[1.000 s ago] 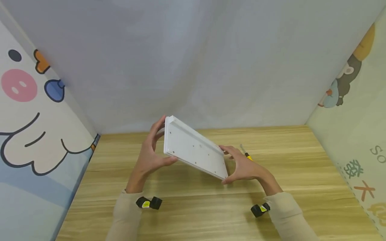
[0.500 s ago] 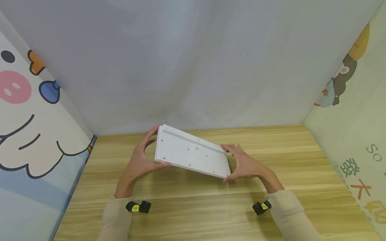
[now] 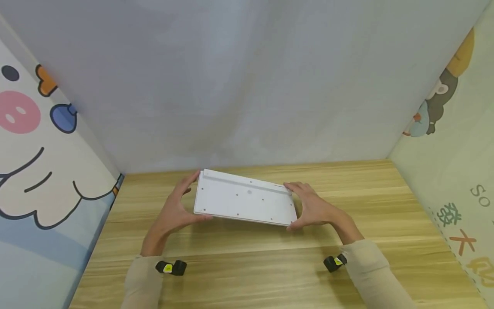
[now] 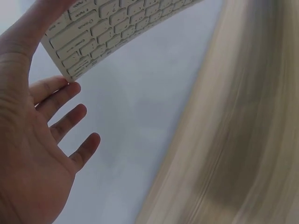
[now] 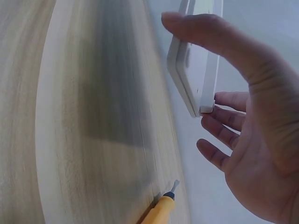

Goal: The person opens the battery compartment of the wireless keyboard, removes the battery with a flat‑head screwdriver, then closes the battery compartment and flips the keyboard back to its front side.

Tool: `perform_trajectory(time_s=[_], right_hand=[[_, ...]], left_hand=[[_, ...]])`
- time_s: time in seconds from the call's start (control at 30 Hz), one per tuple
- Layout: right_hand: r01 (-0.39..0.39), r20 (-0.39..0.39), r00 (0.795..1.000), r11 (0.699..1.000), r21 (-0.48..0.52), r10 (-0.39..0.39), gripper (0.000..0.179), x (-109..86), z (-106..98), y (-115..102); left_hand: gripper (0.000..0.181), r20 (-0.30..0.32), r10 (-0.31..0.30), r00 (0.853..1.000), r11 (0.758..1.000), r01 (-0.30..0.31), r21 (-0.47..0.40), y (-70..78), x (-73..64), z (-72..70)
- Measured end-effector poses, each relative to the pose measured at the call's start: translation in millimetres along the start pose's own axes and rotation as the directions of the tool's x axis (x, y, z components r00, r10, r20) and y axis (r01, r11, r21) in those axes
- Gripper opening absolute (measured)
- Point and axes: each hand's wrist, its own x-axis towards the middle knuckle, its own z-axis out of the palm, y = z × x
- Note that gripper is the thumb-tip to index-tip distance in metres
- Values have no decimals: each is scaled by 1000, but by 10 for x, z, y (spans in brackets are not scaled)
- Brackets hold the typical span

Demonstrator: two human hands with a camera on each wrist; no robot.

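Between my two hands is a white keyboard [image 3: 247,199], held over the table with its screw-dotted underside facing the head camera. My left hand [image 3: 175,212] grips its left end, thumb on the near edge and fingertips at the far corner. At the other end my right hand [image 3: 314,208] holds it the same way, thumb at the near corner. White keys [image 4: 107,28] show on the side turned away, in the left wrist view. A raised bar [image 3: 231,178] runs along the far edge of the underside.
On the wooden table [image 3: 247,274] lies a screwdriver [image 5: 161,210] with a yellow handle, seen in the right wrist view and hidden behind my right hand in the head view. A grey-white wall [image 3: 247,86] rises behind the table, with cartoon-printed panels [image 3: 38,184] at both sides.
The keyboard's left end has come down and to the left with my left hand, so it lies more level and shows more of its underside. The right hand has hardly moved.
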Motion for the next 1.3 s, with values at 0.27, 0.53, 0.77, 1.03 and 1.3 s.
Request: perform_trajectory(time_s=[0.27,0.53,0.77,1.03,1.3], right_hand=[[7,-7,1000,997,-79,-8,128,32,-18,-37],[-9,1,1000,982,-190,10,133,107,14,-21],[-4,2,1000,971,-239,5,133,139,40,-44],[-16,22,1000,966,-258,22,130,182,64,-95],[-7,36,999,952,-306,19,129,270,112,-69]], left_hand=[[125,53,-77,996,995,74,64,-130,-55,18],[128,86,-162,983,975,146,167,-250,-91,69],[128,102,-199,975,965,177,195,-352,-119,126],[128,130,-258,957,954,231,191,-476,-160,180],[128,138,-312,940,932,275,238,-530,-148,213]])
